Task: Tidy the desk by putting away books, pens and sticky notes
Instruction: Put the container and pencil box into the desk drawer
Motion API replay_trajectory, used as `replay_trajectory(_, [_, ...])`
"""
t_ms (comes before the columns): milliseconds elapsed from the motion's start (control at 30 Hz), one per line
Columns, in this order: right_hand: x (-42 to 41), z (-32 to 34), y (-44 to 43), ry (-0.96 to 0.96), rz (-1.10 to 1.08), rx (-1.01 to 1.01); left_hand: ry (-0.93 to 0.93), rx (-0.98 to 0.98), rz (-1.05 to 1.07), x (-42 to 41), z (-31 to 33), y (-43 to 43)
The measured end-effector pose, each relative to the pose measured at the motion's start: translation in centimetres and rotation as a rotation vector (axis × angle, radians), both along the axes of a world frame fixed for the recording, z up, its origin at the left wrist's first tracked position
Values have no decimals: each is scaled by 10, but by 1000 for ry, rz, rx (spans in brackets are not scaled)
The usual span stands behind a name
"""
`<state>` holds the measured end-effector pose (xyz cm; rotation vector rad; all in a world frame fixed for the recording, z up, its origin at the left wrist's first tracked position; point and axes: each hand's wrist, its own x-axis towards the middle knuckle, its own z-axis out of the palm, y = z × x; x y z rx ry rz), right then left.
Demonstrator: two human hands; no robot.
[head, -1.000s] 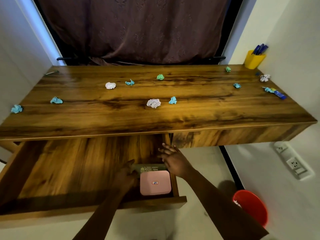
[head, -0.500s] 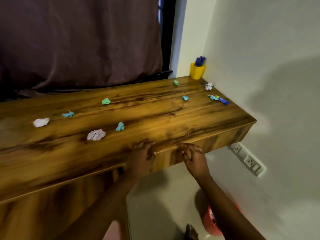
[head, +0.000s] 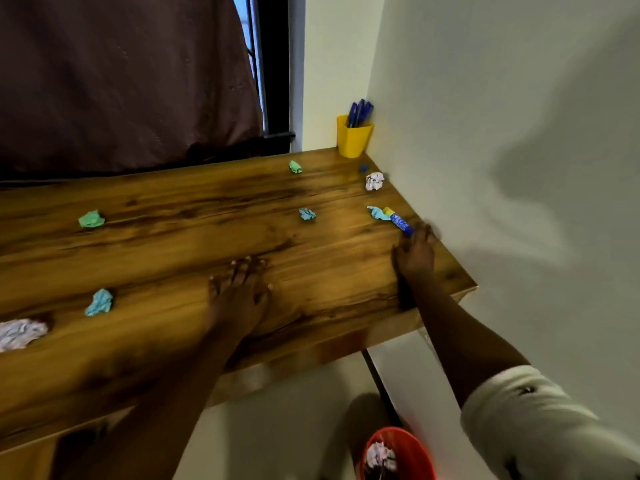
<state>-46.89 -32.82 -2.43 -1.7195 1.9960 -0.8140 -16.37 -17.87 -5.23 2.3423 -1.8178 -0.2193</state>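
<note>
The left hand [head: 239, 292] lies palm down on the wooden bench [head: 329, 271], near its front edge, with its fingers [head: 247, 268] spread and straight and holding nothing. The right hand [head: 414, 254] is over the right end of the bench, close to the wall. It is blurred, so I cannot tell whether its fingers are spread, pressed together or pinching. Its tips are at the near end of a blue pen with a yellow cap [head: 401, 223], which lies flat on the bench and points diagonally towards the back. A crumpled teal note [head: 376, 212] touches the pen's far end. Other crumpled notes are scattered across the bench: a white one [head: 374, 181] by the wall, a teal one [head: 307, 214] in the middle, a green one [head: 295, 167] near the back, a green one [head: 91, 219] at the left, and a teal one [head: 99, 302] beside a larger white ball [head: 20, 332] at the left edge. A yellow cup [head: 353, 140] stands upright in the back right corner and holds several blue pens [head: 360, 112]. On the floor below the bench, a red bin [head: 415, 459] contains crumpled paper.
</note>
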Motion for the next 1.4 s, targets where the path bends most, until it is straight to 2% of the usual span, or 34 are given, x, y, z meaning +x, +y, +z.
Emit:
replay_trajectory(167, [-7, -3, -41, 79, -61, -105, -18, -27, 9, 0, -1, 0])
replay_trajectory(367, [-12, -3, -35, -50, -193, -218, 26, -35, 12, -1, 2, 2])
replay_trajectory(467, [-18, -2, -11, -206, -215, -192, 27, -34, 8, -5, 2, 13])
replay_trajectory(600, [-8, 2, 51, -585, -278, -72, 26, -36, -28, -11, 3, 58])
replay_trajectory(700, [30, 2, 117, -831, -206, 2, 110, -7, -66, -6, 4, 106])
replay_trajectory(867, [153, 4, 250, -1057, 6, 135, 289, -65, -61, 48, 26, 216])
replay_trajectory(1000, [253, -1, 361, -1085, 206, 250, 281, -159, -14, 136, 44, 335])
replay_trajectory(1067, [291, -5, 407, -1056, 310, 293, 243, -143, 95, 181, 43, 398])
replay_trajectory(1167, [337, -4, 466, -889, 511, 374, 154, -123, 274, 245, 29, 495])
replay_trajectory(1300, [373, 3, 510, -480, 875, 380, 9, -48, 445, 299, 2, 580])
replay_trajectory(1400, [405, 6, 522, -162, 1074, 372, -32, -51, 493, 309, -10, 601])
